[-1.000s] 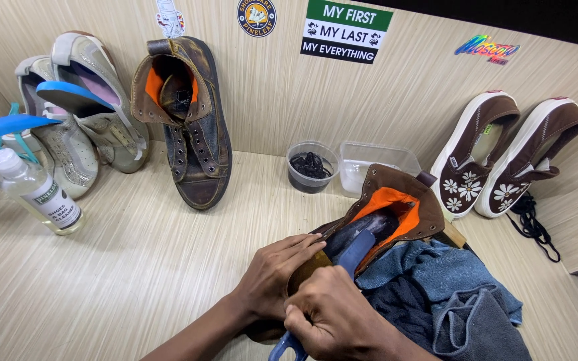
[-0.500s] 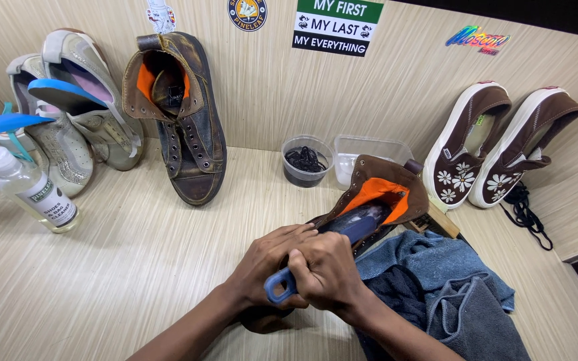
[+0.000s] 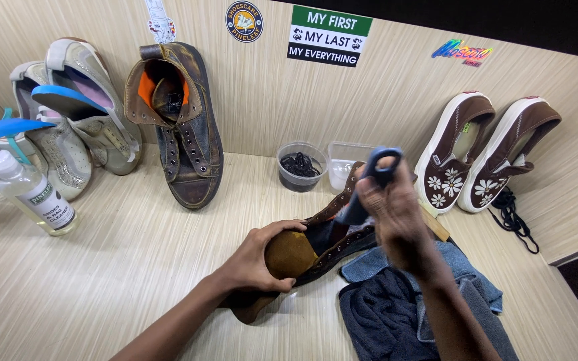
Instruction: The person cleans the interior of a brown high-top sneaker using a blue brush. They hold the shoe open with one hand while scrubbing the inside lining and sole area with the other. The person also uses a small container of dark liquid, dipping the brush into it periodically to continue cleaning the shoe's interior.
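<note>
My left hand [image 3: 259, 257] clasps the heel of a worn brown boot [image 3: 302, 257] lying on its side on the wooden bench [image 3: 122, 267], opening turned toward me; my right hand [image 3: 393, 214] is clenched around the upper end of a dark blue insole [image 3: 369, 184], whose lower end is hidden inside the boot. By my judgement the insole is partly out and partly seated; the picture alone cannot tell which way it is going. The boot carries no laces that I can see. A blue-grey cloth [image 3: 403, 307] lies just beside the boot, under my right forearm. Its partner, a second brown boot [image 3: 178, 127], leans upright against the back wall with its orange lining showing and its eyelets empty, so the pair appears unfinished. Also on the bench: a clear bottle of liquid [image 3: 31, 194], a small tub of dark material [image 3: 300, 166], an empty clear tub [image 3: 344, 167], pale sneakers [image 3: 68, 120] with blue insoles, and brown slip-ons [image 3: 486, 150]
</note>
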